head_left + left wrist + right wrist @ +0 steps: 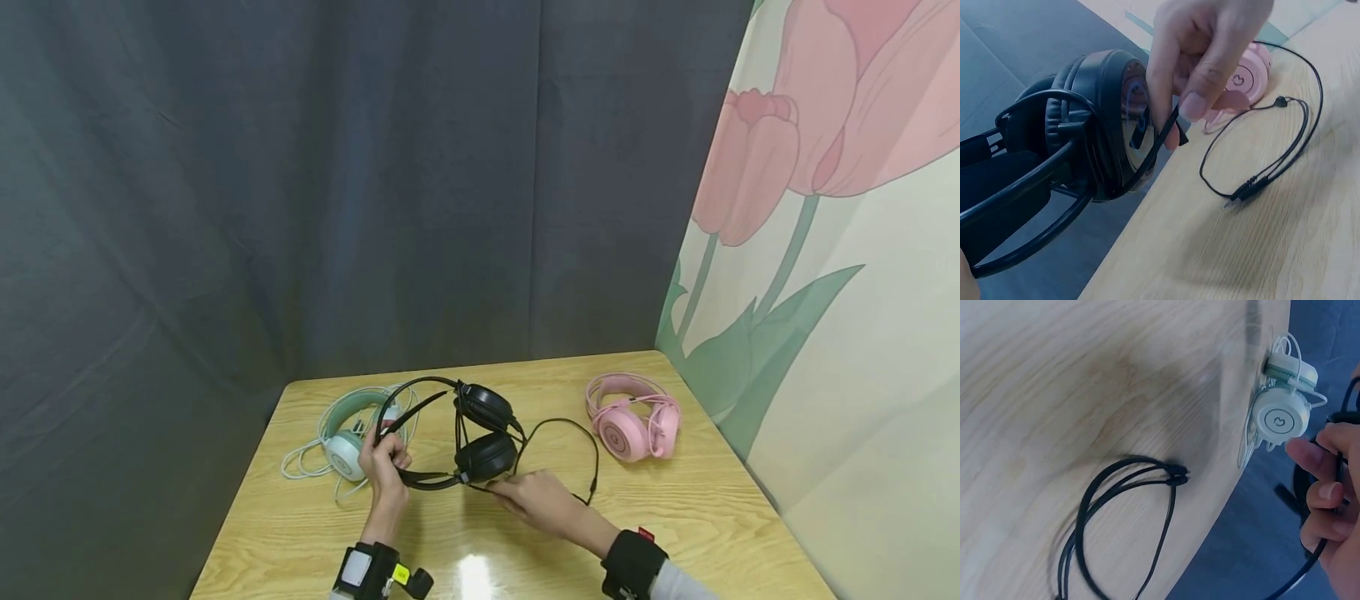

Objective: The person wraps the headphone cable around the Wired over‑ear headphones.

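Note:
Black over-ear headphones (486,457) are held up over the table, ear cups to the right. My left hand (386,468) grips their headband at its left end. Close by the lower ear cup, my right hand (542,502) pinches the black cable (1157,145) between thumb and fingers, as the left wrist view shows. From there the rest of the cable loops onto the tabletop, where its plug end (1249,189) lies. In the right wrist view the right hand's fingers curl round the cable, with a loose cable loop (1080,531) on the wood.
Mint-green and white headphones (345,455) with a pale tangled cable lie at the left, partly behind the left hand. Pink headphones (624,433), their cable wound round them, sit at the right of the wooden table (675,517). A dark curtain (420,208) hangs behind.

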A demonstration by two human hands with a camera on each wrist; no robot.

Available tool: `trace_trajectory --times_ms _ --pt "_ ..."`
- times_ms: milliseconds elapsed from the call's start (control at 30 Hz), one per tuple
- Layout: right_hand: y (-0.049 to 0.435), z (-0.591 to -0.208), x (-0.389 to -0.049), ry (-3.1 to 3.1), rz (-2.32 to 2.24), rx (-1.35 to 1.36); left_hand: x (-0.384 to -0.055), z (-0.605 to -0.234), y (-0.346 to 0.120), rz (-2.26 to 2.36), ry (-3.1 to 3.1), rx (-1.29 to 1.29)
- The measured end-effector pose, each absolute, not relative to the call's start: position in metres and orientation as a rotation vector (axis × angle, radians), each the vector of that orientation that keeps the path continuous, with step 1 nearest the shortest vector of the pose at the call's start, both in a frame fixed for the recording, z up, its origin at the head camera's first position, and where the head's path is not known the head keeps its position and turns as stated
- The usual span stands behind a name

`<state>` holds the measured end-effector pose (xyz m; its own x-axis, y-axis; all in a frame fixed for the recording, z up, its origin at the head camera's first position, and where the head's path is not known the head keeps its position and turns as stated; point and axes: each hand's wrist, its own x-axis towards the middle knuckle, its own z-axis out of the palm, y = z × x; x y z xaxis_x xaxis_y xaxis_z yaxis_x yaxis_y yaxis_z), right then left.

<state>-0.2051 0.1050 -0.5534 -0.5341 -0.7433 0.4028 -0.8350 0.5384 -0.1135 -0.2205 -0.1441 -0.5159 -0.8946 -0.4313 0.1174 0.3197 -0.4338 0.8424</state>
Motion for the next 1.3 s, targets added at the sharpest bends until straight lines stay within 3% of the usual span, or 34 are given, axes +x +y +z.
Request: trace_trajectory --times_ms 33,233,333,467,600,833,1033,1133,1300 --pt "0.107 -0.554 -0.206 -2.482 0.426 1.312 -0.221 -0.518 -0.145 -2.332 -1.312 0.109" --pt "0.12 -0.558 -0.208 -2.533 0.403 1.278 -0.266 -0.612 -0.173 -2.223 -1.354 -0.062" --pt "0.125 -0.557 -0.209 -2.511 0.394 1.261 -0.258 -0.602 -0.17 -2.2 -1.351 -0.043" --pt "0.127 -0.555 -0.211 -2.446 0.412 1.26 -0.227 -0.545 -0.152 -2.194 -1.371 0.069" --pt "0.125 -0.552 -0.211 -2.314 0.422 1.258 -0.219 -0.528 -0.145 -2.175 -1.429 0.183" --pt "0.118 -0.544 -0.213 -1.988 0.41 1.214 -0.236 -0.556 -0.151 -2.227 -1.317 0.024" --pt "0.111 -0.532 -0.217 -1.8 0.431 1.171 -0.217 -0.524 -0.144 -2.205 -1.467 0.173" --pt "0.106 -0.524 -0.219 -1.753 0.397 1.195 -0.218 -0.528 -0.144 -2.242 -1.475 0.101" --pt "0.101 -0.517 -0.222 -1.767 0.34 1.233 -0.247 -0.586 -0.157 -2.262 -1.491 -0.153"
